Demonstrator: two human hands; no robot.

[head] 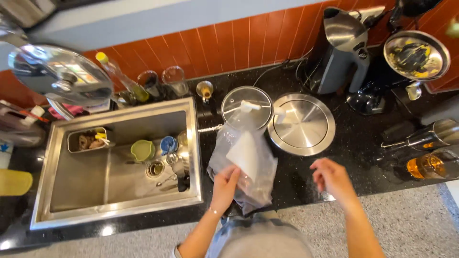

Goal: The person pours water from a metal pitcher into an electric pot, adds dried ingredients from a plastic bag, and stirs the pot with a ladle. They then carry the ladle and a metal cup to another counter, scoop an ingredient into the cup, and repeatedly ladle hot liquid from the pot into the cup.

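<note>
A black speckled counter (354, 157) carried a steel sink (119, 208) set into it. On it lay a round steel lid (302, 123), a glass lid (246, 106), a grey kettle (342, 52), two glasses (162, 81) and a clear plastic bag (246, 162).

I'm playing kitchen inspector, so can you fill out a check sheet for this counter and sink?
Surface: black speckled counter, steel sink set in it.
Job's things: clear plastic bag held up over the counter edge.
Clutter: cups in the sink, two round steel lids, bottle, glasses, kettle, mixer bowl, jar of amber liquid.
Fingers: left hand grips the bag; right hand open, holding nothing.
Cables: black cord behind the lids.
Surroundings: red tiled wall, grey floor.
</note>
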